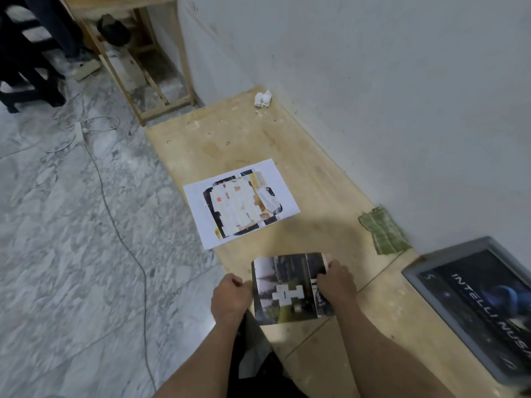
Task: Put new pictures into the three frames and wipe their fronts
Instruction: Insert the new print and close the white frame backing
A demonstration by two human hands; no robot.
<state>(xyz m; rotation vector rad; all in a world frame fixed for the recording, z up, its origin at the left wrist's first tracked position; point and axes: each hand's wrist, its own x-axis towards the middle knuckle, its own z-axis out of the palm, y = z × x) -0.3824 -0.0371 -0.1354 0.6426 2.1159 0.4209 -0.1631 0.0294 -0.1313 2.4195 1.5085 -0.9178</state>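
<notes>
Both my hands hold a dark printed picture [287, 288] above the near part of the wooden table [253, 139]. My left hand [230, 300] grips its left edge and my right hand [336, 282] grips its right edge. A white sheet with a printed picture [241, 202] lies flat on the table farther away. A grey picture frame [477, 303] with a dark poster in it lies at the right, near the wall. A folded green cloth [383, 229] sits on the table against the wall.
A crumpled white tissue [263, 99] lies at the table's far end. A wooden stand [138, 58] is beyond it. The marble floor [57, 225] at left carries a cable [115, 225] and a black chair [23, 53]. A pale wall [373, 81] borders the table's right side.
</notes>
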